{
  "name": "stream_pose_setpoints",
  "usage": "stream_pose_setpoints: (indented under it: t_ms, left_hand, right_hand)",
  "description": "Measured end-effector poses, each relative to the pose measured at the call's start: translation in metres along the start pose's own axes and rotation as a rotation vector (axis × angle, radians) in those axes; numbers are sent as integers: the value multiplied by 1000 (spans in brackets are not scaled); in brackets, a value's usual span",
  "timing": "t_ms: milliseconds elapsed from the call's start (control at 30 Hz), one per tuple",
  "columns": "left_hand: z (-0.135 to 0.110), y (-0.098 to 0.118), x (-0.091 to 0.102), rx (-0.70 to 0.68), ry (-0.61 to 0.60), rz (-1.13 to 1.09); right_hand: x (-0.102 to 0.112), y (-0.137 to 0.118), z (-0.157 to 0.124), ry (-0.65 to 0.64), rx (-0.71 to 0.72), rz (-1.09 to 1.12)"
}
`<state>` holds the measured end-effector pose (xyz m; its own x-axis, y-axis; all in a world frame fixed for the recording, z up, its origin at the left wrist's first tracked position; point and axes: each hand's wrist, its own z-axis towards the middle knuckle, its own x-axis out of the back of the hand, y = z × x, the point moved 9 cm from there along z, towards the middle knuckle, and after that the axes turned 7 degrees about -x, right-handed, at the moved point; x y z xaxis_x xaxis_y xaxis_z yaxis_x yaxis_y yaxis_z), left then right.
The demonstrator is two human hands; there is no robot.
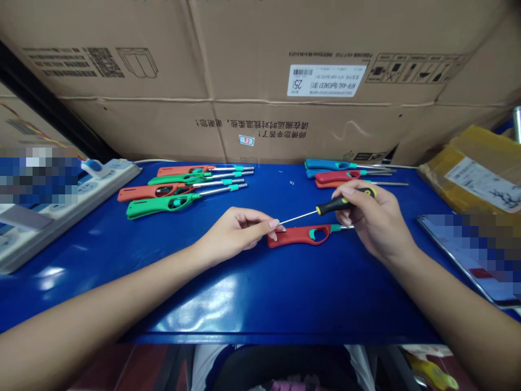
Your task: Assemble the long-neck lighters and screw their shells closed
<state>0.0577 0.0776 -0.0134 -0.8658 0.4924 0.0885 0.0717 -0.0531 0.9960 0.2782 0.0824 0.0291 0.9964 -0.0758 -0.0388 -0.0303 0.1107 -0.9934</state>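
Red lighter: lies on the bench (309, 296) at center of frame, red lighter (291, 235) handle end to the left, metal nozzle to the right.
Screwdriver: screwdriver (334, 205) slants down leftward above the red lighter, its tip at the handle end.
Right hand: right hand (376, 220) has its fingers pinching the black and yellow grip of the screwdriver.
Left hand: left hand (228, 233) has thumb and forefinger pinching the screwdriver near its tip; other fingers rest against the red lighter.
Obstruction: left fingers cover the tip and part of the handle end; the right hand hides the nozzle end.
Left row: two orange and two green lighters (163, 205), upper left of the bench, nozzles pointing right.
Right row: two blue lighters (325, 164), a second red lighter (336, 176) and an orange lighter (325, 184), just behind the right hand, which overlaps the orange one in view.
Left edge: white power strip (87, 191) with a plug (94, 168) inserted.
Right edge: taped parcel (451, 155); below it, a flat screen device (451, 247), beside the right forearm.
Rear limit: printed cardboard (252, 54) spans the upper frame behind both rows.
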Motion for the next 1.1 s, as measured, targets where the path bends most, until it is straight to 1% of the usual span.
stream_pose_setpoints:
  t_ms: [133, 300, 400, 567, 733, 900, 1100]
  left_hand:
    - [0, 2, 1, -21, 9, 1]
    - [-1, 8, -3, -60, -31, -7]
    - [-2, 9, -5, -79, -58, -1]
    - [-3, 11, -5, -82, -54, -10]
    - [-3, 10, -5, -80, -45, -68]
    - [-2, 7, -3, -76, -17, -169]
    - [-2, 7, -3, -80, -25, -161]
  right_hand:
    - [0, -4, 0, 9, 27, -4]
    - [5, -10, 1, 52, 73, 40]
    - [8, -9, 1, 78, 53, 82]
    - [6, -7, 1, 55, 19, 83]
    - [9, -8, 1, 79, 34, 119]
    - [7, -9, 0, 71, 36, 139]
    - [8, -9, 0, 76, 42, 194]
